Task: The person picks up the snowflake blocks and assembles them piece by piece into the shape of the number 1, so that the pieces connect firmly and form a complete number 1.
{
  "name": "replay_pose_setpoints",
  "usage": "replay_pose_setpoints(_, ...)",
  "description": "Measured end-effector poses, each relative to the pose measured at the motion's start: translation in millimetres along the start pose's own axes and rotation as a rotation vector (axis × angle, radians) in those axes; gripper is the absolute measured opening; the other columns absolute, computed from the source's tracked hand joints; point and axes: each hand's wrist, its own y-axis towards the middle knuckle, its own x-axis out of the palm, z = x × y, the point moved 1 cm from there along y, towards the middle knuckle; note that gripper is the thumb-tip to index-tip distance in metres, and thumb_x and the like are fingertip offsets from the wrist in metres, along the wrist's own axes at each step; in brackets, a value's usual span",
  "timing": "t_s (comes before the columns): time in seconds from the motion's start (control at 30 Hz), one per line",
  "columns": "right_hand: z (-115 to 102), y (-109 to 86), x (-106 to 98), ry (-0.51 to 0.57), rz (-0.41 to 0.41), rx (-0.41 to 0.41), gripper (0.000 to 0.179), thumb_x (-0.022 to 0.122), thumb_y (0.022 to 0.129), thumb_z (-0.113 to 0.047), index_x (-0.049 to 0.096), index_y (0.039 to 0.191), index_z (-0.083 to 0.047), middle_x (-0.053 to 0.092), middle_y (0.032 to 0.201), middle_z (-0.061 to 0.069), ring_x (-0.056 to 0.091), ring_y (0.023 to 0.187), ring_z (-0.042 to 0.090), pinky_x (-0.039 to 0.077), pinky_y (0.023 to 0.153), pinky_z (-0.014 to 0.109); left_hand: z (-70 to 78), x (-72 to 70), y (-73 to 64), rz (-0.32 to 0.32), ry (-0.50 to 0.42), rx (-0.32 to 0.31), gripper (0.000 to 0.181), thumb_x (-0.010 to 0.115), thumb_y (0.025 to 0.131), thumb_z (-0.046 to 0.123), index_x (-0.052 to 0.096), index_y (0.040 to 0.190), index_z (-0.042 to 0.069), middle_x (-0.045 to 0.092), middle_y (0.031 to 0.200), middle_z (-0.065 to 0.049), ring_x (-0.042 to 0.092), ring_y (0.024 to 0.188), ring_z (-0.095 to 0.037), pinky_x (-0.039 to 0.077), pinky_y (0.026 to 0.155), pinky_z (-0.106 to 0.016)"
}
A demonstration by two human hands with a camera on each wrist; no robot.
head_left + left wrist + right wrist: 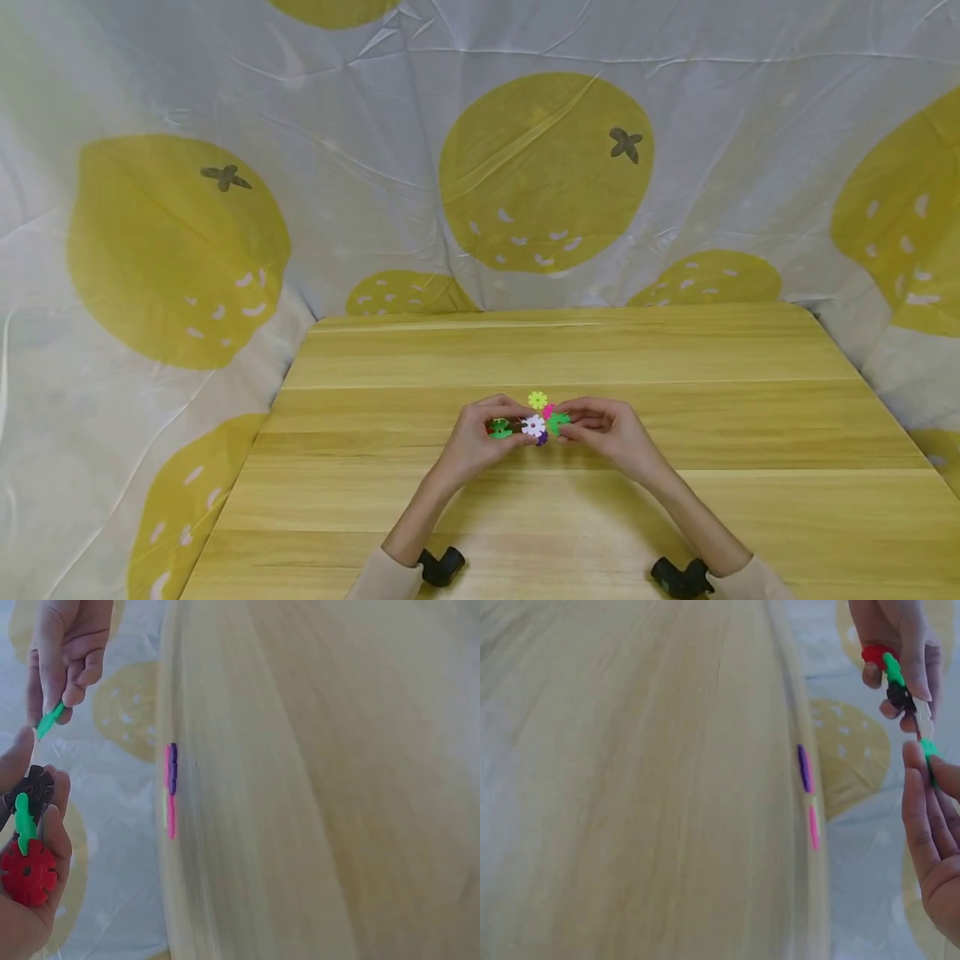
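Observation:
My left hand [480, 429] grips a short chain of notched plastic discs. In the left wrist view its red disc [28, 872], green disc [24, 823] and black disc [34, 787] lie along the curled fingers. The white disc [533, 426] is at the chain's end, between the left thumb and fingertips. From the other side my right hand [611, 429] pinches a single green disc [558, 423] by thumb and fingers. Seen from the right wrist, this green disc [928, 759] meets the edge of the white disc [922, 720].
Loose discs lie on the wooden table [600, 350] around the hands: a yellow disc [537, 400], a pink disc [549, 411] and a purple disc [542, 439]. A lemon-print cloth [360, 167] hangs behind the table. Black devices [442, 567] are worn at both wrists.

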Motion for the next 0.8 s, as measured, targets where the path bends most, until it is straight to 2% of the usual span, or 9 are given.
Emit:
replay_pose_setpoints(0.13,-1,-2.1,3,0.014,0.017,-0.033,0.03,0.069,0.096,0.0,0.068,0.125,0.01,0.071,0.116,0.034,0.078,0.095,0.031,0.06,0.086,0.049,0.7,0.4,0.5,-0.002,0.003,-0.018,0.026,0.085,0.086,0.011,0.081,0.112,0.011,0.075,0.107,-0.003,0.071,0.099,-0.018,0.061,0.087,-0.03)
replay_pose_setpoints(0.3,-1,-3.8,6,-0.026,0.046,-0.084,0.029,0.07,0.096,0.0,0.07,0.123,0.008,0.073,0.114,0.031,0.078,0.094,0.032,0.061,0.083,0.049,2.6,0.0,0.5,-0.003,0.009,-0.021,0.026,0.086,0.085,0.014,0.081,0.111,0.014,0.075,0.104,-0.001,0.07,0.098,-0.017,0.057,0.085,-0.024)
replay_pose_setpoints(0.47,0,-3.9,9,-0.094,0.084,-0.098,0.027,0.073,0.095,-0.004,0.074,0.12,0.004,0.076,0.112,0.025,0.079,0.091,0.017,0.064,0.08,0.036,4.2,-0.2,0.8,-0.011,0.004,-0.015,0.024,0.086,0.085,0.018,0.082,0.109,0.015,0.076,0.102,-0.002,0.07,0.098,-0.019,0.051,0.075,-0.019)
replay_pose_setpoints(0.57,0,-4.6,9,-0.103,0.095,-0.104,0.026,0.074,0.094,-0.004,0.075,0.118,0.005,0.076,0.111,0.025,0.078,0.09,0.013,0.063,0.079,0.03,4.8,-0.3,1.2,-0.017,0.003,-0.023,0.022,0.086,0.086,0.019,0.082,0.108,0.015,0.075,0.1,-0.002,0.069,0.095,-0.019,0.047,0.069,-0.018)
replay_pose_setpoints(0.8,-2,-5.7,11,-0.069,0.093,-0.124,0.023,0.072,0.093,0.002,0.073,0.114,0.012,0.075,0.108,0.029,0.078,0.089,0.011,0.064,0.079,0.033,5.5,-1.4,2.5,-0.028,-0.008,-0.054,0.02,0.085,0.086,0.018,0.083,0.106,0.016,0.074,0.098,-0.002,0.066,0.093,-0.014,0.043,0.067,-0.019)
